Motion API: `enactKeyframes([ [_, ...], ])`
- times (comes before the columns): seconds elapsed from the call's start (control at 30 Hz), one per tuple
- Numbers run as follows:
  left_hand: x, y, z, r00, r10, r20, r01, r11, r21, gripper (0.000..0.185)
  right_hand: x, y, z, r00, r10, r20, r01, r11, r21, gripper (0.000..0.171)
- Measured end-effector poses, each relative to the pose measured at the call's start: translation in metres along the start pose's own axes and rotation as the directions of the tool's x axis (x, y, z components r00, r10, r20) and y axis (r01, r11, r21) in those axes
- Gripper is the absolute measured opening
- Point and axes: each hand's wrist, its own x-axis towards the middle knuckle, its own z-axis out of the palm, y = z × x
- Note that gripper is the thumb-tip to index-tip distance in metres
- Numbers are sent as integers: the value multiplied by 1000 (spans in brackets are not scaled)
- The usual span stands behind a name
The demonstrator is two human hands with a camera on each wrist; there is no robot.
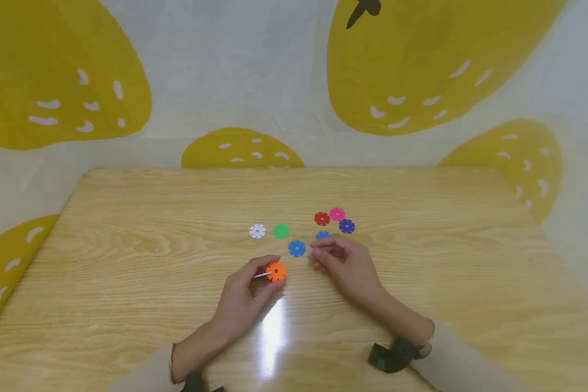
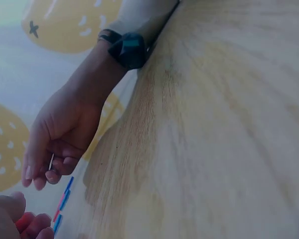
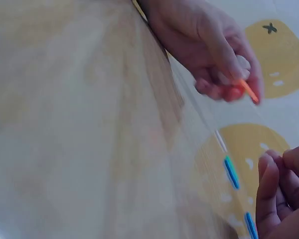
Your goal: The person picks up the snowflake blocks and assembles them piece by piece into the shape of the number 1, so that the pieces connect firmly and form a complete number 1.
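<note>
My left hand [image 1: 267,270] pinches an orange snowflake disc [image 1: 277,271] just above the wooden table [image 1: 127,228]; a thin white piece [image 1: 262,275] shows beside it in the same grip. The right wrist view shows that disc [image 3: 249,92] edge-on between the left hand's fingertips [image 3: 229,64]. My right hand [image 1: 318,255] hovers to the right with loosely curled fingers, and I see nothing plainly held. Its fingertips are next to a blue disc [image 1: 296,248] and partly cover a second blue disc [image 1: 323,235].
Loose discs lie flat beyond the hands: white [image 1: 257,231], green [image 1: 281,231], red [image 1: 322,219], pink [image 1: 337,213] and purple [image 1: 346,226]. A cloth with yellow shapes [image 1: 421,65] hangs behind the table. A black wrist strap [image 1: 392,356] sits on the right forearm.
</note>
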Motion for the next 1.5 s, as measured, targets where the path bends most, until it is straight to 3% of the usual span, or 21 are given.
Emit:
enactKeyframes([
  [0.13,-1,7,-4,990,-138,2,138,983,-122,40,7,4,-8,998,-58,-29,52,979,-195,21],
  [0.23,-2,7,-5,984,-178,11,178,974,-143,40,11,5,-12,996,-84,-18,75,958,-277,20],
  [0.4,-2,6,-5,984,-175,31,177,972,-155,39,20,5,-11,982,-184,40,186,919,-346,23],
  [0.6,-2,3,-4,984,-171,58,179,970,-165,39,33,8,-3,930,-335,150,367,832,-416,29],
  [0.7,-2,4,-3,982,-180,60,187,973,-133,39,35,8,-1,921,-343,183,389,798,-460,33],
  [0.97,-1,7,-4,980,-194,53,198,978,-72,38,36,10,2,928,-311,208,373,725,-580,31],
  [1.23,1,8,-6,980,-190,55,193,978,-76,38,39,6,6,927,-283,247,376,709,-597,29],
  [1.5,1,11,-6,981,-186,53,188,981,-39,38,40,7,8,951,-234,201,308,750,-586,31],
])
